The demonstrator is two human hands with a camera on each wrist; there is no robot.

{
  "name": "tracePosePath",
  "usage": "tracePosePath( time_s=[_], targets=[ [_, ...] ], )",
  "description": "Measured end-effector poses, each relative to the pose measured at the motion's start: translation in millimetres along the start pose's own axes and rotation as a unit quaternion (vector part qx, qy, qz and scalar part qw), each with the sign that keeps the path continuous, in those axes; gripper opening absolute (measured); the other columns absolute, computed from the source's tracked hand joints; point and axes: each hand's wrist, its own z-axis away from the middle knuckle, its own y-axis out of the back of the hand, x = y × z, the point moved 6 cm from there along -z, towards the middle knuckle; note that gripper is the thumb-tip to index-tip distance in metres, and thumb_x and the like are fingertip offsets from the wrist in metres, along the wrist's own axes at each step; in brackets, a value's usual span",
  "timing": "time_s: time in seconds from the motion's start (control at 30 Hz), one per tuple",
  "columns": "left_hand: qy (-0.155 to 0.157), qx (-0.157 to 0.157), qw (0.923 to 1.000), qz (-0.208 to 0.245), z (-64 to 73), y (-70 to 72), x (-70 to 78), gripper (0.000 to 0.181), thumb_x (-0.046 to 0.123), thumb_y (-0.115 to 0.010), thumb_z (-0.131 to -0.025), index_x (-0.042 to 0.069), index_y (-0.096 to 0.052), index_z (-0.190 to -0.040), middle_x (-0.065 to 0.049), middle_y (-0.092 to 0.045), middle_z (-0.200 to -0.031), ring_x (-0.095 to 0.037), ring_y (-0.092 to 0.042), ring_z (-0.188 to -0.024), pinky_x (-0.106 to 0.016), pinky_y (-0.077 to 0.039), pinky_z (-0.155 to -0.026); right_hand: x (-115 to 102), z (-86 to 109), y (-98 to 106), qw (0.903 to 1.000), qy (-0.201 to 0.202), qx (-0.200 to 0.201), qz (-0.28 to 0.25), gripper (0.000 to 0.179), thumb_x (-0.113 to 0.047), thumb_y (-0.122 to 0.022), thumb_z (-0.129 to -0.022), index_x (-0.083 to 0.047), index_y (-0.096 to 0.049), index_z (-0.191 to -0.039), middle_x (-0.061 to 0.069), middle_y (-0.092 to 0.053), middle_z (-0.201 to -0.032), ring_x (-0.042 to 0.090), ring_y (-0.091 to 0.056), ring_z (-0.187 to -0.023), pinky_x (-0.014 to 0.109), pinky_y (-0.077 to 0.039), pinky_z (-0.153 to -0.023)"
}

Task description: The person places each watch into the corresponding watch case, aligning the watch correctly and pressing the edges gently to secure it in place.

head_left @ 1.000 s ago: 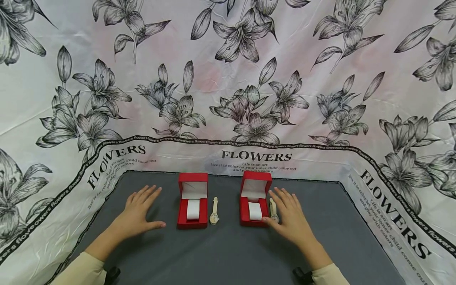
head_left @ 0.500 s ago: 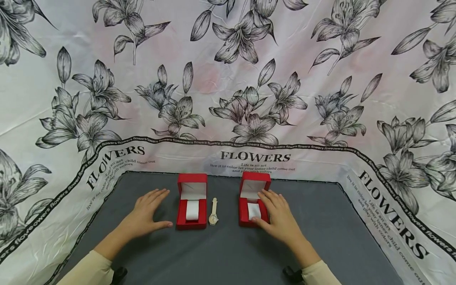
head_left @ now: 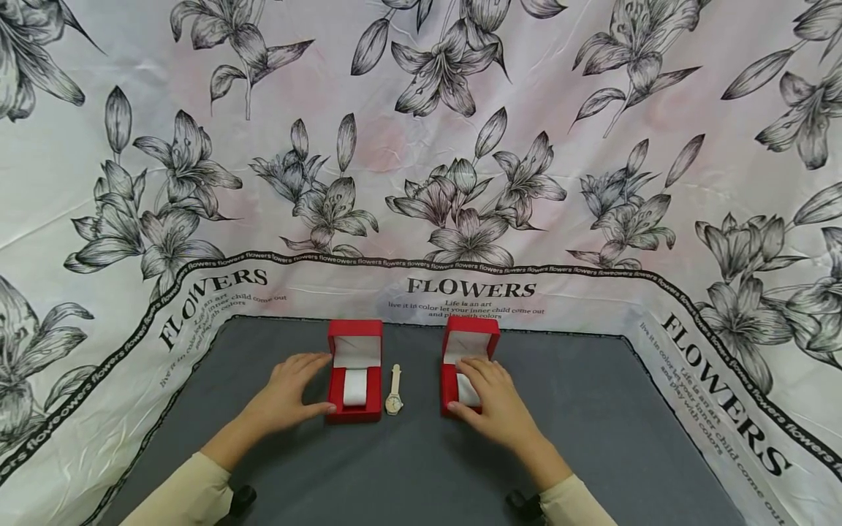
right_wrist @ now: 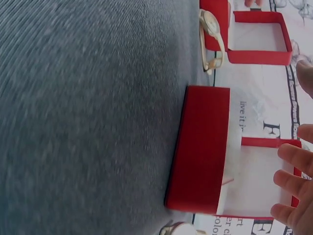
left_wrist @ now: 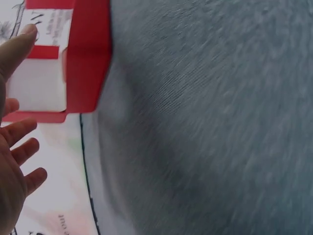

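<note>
Two red watch boxes stand with lids up, each with a white cushion inside. My left hand (head_left: 289,394) is at the left side of the left watch box (head_left: 354,417), thumb and fingertips at its edge; whether they touch it I cannot tell. Over the right watch box (head_left: 471,326) hovers my right hand (head_left: 490,405), its fingers spread and loosely bent, covering part of the white cushion (head_left: 468,391). Between the boxes lies a cream-strapped wristwatch (head_left: 395,394). A second wristwatch (right_wrist: 181,229) shows partly at the bottom of the right wrist view; in the head view my right hand hides it.
The boxes stand on a dark grey tabletop (head_left: 421,475). Behind and around it hangs a white floral cloth (head_left: 421,219) with printed lettering. Black wrist straps (head_left: 242,501) show by the cream sleeves (head_left: 187,493).
My left hand has moved right, up to the left box. My right hand has moved left from beside the second wristwatch to over the right box. The boxes have stayed put.
</note>
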Motion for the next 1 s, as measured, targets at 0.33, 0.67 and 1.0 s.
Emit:
tracePosePath(
  time_s=[0.33,0.67,1.0],
  targets=[
    [0.016,-0.002,0.9998,-0.015,-7.2,-8.4,6.8,0.089,0.051,-0.086,-0.078,0.010,-0.053,-0.149,-0.010,-0.058,-0.141,-0.030,-0.048,-0.129,-0.059,-0.036,-0.105,-15,-5.7,-11,0.9996,0.018,-0.021,-0.001,0.070,-0.046,-0.079,-0.087,-0.011,-0.058,-0.144,0.007,-0.060,-0.142,0.033,-0.052,-0.135,0.060,-0.035,-0.114],
    [0.012,-0.026,0.9996,0.005,-17.7,-13.5,15.6,0.082,0.045,-0.087,-0.079,0.009,-0.056,-0.146,-0.011,-0.060,-0.140,-0.030,-0.050,-0.129,-0.057,-0.038,-0.108,-22,-13.7,-32,0.9984,0.017,-0.054,-0.008,0.066,-0.048,-0.076,-0.089,-0.014,-0.059,-0.143,0.006,-0.059,-0.143,0.033,-0.049,-0.138,0.056,-0.033,-0.116],
    [0.008,-0.038,0.9992,0.003,-26.5,-23.5,17.9,0.076,0.044,-0.087,-0.078,0.008,-0.061,-0.140,-0.010,-0.064,-0.135,-0.028,-0.053,-0.122,-0.052,-0.041,-0.100,-34,-24.0,-48,0.9977,0.030,-0.061,-0.008,0.060,-0.046,-0.079,-0.087,-0.012,-0.066,-0.135,0.006,-0.065,-0.134,0.032,-0.052,-0.134,0.056,-0.035,-0.115]
  ],
)
